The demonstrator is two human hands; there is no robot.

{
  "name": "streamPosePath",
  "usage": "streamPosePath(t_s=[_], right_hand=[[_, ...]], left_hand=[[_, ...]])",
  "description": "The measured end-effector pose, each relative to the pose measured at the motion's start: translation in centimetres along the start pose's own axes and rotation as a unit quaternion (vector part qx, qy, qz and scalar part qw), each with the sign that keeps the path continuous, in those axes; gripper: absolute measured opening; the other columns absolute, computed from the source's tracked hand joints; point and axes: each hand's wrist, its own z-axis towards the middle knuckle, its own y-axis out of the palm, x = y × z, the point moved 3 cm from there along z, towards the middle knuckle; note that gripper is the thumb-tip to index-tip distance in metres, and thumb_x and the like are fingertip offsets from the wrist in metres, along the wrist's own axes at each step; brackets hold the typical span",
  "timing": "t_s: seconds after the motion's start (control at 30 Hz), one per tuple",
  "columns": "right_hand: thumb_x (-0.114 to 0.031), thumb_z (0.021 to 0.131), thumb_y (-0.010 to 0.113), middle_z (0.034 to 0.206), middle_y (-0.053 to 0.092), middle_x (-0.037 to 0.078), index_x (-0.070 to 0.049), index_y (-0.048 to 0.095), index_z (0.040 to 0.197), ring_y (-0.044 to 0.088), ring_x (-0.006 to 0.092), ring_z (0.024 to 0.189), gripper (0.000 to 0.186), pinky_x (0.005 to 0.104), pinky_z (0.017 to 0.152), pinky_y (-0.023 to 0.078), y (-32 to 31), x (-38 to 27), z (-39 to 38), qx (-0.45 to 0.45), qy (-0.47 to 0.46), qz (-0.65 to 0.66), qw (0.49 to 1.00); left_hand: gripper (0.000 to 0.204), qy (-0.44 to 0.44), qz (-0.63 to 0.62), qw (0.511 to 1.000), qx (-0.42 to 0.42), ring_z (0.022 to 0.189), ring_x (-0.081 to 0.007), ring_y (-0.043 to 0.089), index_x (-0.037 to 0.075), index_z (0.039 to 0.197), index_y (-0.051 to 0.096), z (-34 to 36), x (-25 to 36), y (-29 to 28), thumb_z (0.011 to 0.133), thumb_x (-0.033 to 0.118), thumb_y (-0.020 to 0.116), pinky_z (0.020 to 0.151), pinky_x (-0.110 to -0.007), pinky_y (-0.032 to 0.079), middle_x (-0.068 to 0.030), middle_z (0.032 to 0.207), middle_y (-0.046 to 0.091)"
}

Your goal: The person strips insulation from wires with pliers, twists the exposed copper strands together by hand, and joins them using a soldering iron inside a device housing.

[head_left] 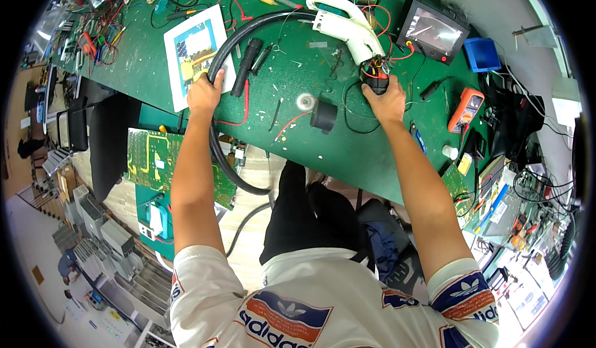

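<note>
A white charging gun (351, 34) with a loop handle lies across the far middle of the green bench. Its near end is open, showing coloured wires (374, 67) and a black connector end (375, 86). My right hand (388, 103) is closed round that black end. From the gun's other end a thick black cable (254, 20) arcs left and down off the bench edge. My left hand (205, 94) grips this cable, over the corner of a printed sheet (180, 90). Between my hands lie a black flashlight (246, 67), a black cylindrical piece (323, 116) and a small white roll (305, 102).
A small monitor (433, 31) and a blue bin (482, 54) stand at the far right. Nearer lies an orange multimeter (465, 109). Tangled leads and tools (90, 47) crowd the far left. A large green circuit board (152, 155) sits beside my left forearm.
</note>
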Motion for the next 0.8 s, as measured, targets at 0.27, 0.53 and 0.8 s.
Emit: streamPosePath(t_s=[0.27, 0.53, 0.8], right_hand=[[-0.043, 0.073, 0.086, 0.111, 0.068, 0.022, -0.001, 0.059, 0.126, 0.064, 0.0439, 0.102, 0.073, 0.0523, 0.093, 0.050, 0.1, -0.3, -0.2, 0.040, -0.008, -0.002, 0.999], [-0.047, 0.074, 0.085, 0.116, 0.067, 0.023, -0.003, 0.057, 0.131, 0.063, 0.0443, 0.110, 0.077, 0.0522, 0.096, 0.051, -0.3, -0.8, -0.1, 0.023, 0.031, 0.018, 0.999], [-0.052, 0.073, 0.084, 0.119, 0.066, 0.022, -0.004, 0.056, 0.134, 0.062, 0.0447, 0.110, 0.082, 0.0512, 0.098, 0.050, -0.1, -0.9, -0.4, 0.004, 0.054, -0.002, 0.999]], left_hand=[[0.069, 0.096, -0.016, 0.994, 0.048, 0.074, -0.0503, 0.070, -0.005, 0.086, 0.070, 0.5, -0.1, 1.4, 0.097, 0.062, 0.056, 0.070, -0.057, 0.056, -0.0316, 0.074, 0.068], [0.064, 0.162, -0.065, 0.974, 0.147, 0.089, -0.0460, 0.070, -0.007, 0.087, 0.071, 0.7, -0.4, 1.7, 0.094, 0.056, 0.064, 0.074, -0.054, 0.057, -0.0292, 0.098, 0.070], [0.054, 0.165, -0.085, 0.974, 0.129, 0.085, -0.0430, 0.066, -0.001, 0.094, 0.068, 1.4, -0.5, 2.4, 0.090, 0.052, 0.071, 0.075, -0.053, 0.053, -0.0202, 0.091, 0.066]])
